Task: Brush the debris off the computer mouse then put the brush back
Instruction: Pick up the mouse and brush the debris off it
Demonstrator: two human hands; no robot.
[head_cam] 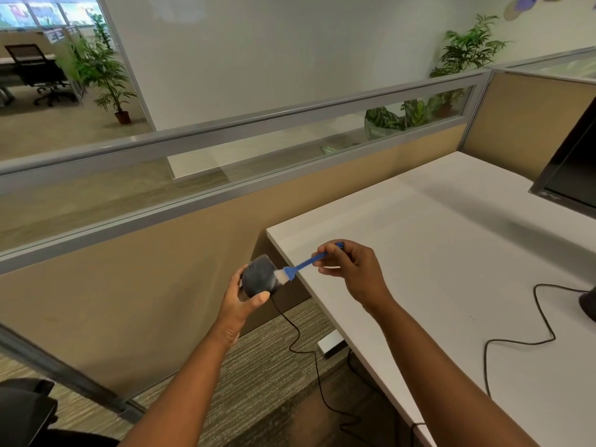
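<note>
- We are in the brushing step: our left hand (240, 296) holds the black computer mouse (260, 275) up in the air, off the near-left corner of the white desk (451, 253) and over the carpet (258, 366), so loosened debris should fall to the floor, not the desktop.
- The left hand's fingers are curled round the mouse, with the thumb pressed on its near side and the other fingers wrapped behind it.
- Our right hand (351, 269) pinches the far end of the blue brush (304, 262) between thumb and fingertips; the handle slants down and left toward the mouse.
- The pale bristles (280, 276) touch the right side of the mouse, so a stroke looks to be in hand.
- The mouse cable (303, 343) hangs from the mouse toward the floor, then loops back up toward the near edge of the desk.
- A second dark cable (535, 321) snakes across the desk on the right, near a monitor (571, 169) at the far right.
- We cannot make out any debris on the mouse; it is too small and blurred to tell.
- We judge the task about midway: brushing is under way and the brush is not yet put back.
- The next move calls for short, light sweeps away from us, turning the mouse in the left hand to reach its other faces, with a firm grip so it does not slip against the cable's pull.
- We cannot see where the brush belongs.
</note>
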